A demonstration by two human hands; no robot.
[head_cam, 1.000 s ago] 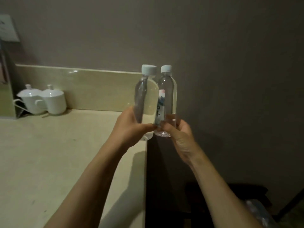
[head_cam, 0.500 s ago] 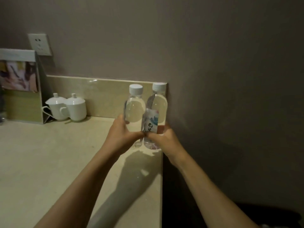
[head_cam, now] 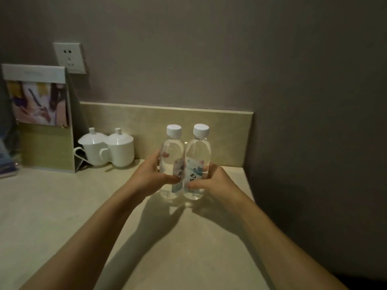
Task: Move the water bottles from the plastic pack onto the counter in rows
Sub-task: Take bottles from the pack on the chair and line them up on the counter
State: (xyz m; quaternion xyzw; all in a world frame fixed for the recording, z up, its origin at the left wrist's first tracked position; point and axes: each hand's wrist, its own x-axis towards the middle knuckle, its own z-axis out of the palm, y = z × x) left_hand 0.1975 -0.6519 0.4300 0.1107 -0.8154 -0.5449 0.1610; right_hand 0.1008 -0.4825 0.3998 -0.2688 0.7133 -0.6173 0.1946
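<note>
Two clear water bottles stand upright and side by side on the beige counter [head_cam: 62,216], touching or nearly touching each other, near the counter's back right corner and a little in front of the low backsplash [head_cam: 146,120]. Each has a white cap and a pale printed label with dark characters. The left bottle [head_cam: 171,158] is gripped by the left hand [head_cam: 149,177], whose fingers [head_cam: 157,155] curl round its far side while the thumb presses across the label at the front. The right bottle [head_cam: 198,155] is held the same way by the right hand [head_cam: 217,181]: thumb laid across the lower label, fingers wrapped behind the bottle and mostly hidden. Whether the bottle bases rest fully on the counter or hover just above it cannot be told, though bright patches of light lie on the surface right below them.

Left of the bottles, against the backsplash, two white lidded cups [head_cam: 109,148] with handles sit touching each other. Further left of the cups stands a folded display card [head_cam: 41,114] with a blurred picture on its face. Above the card, on the grey wall [head_cam: 209,49], is a white power socket [head_cam: 70,57]. To the right of the bottles the counter ends at a dark wall face.
</note>
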